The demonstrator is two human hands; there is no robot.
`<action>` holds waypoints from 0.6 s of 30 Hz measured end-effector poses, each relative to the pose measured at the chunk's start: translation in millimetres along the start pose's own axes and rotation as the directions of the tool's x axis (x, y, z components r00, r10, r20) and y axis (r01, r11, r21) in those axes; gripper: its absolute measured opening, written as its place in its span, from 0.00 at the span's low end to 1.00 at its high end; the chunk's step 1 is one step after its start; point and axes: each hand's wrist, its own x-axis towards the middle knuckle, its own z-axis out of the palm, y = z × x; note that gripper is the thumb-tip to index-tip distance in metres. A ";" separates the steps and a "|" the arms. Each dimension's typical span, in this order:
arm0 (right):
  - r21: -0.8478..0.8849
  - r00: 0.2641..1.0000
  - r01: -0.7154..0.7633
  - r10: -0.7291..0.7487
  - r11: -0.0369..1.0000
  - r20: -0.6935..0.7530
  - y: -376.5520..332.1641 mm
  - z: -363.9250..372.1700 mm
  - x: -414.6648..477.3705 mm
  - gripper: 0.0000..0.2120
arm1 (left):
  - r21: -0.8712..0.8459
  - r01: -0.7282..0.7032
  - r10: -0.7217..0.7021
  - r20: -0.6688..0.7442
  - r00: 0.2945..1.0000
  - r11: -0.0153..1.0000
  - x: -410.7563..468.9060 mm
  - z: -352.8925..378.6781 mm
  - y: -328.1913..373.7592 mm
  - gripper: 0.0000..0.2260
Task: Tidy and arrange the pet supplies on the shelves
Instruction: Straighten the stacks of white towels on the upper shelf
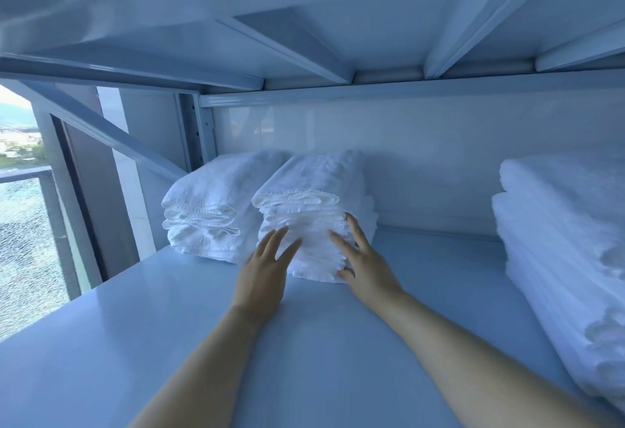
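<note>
A stack of folded white towels stands on the white shelf board, towards the back. My left hand presses its straight fingers against the stack's front face, at the lower left. My right hand lies flat on the front right corner, fingers spread, thumb low at the stack's base. A second folded white stack sits just to the left, touching or nearly touching the first.
A taller pile of white towels fills the right side of the shelf. The shelf above hangs low overhead, with metal braces. A white back panel closes the rear. A window is at the left.
</note>
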 end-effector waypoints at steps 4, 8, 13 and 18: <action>0.032 0.996 0.024 -0.021 0.999 -0.086 5.5 5.7 -4.5 0.31 | -0.081 -0.006 0.011 0.050 0.999 0.997 -8.9 -0.7 -3.8 0.23; -0.027 0.979 0.073 -0.077 0.997 -0.187 7.6 -2.8 -12.3 0.23 | -0.108 -0.072 0.080 0.080 0.994 0.992 -6.8 0.0 0.3 0.20; -0.074 0.983 -0.055 0.041 0.996 -0.180 -4.8 -2.1 -13.5 0.19 | -0.109 -0.150 0.166 0.154 0.974 0.983 -4.2 6.9 5.5 0.20; -0.097 0.978 -0.183 0.170 0.978 -0.124 -16.5 -1.7 -15.7 0.22 | -0.102 -0.174 0.189 0.169 0.967 0.979 -6.5 9.0 5.1 0.21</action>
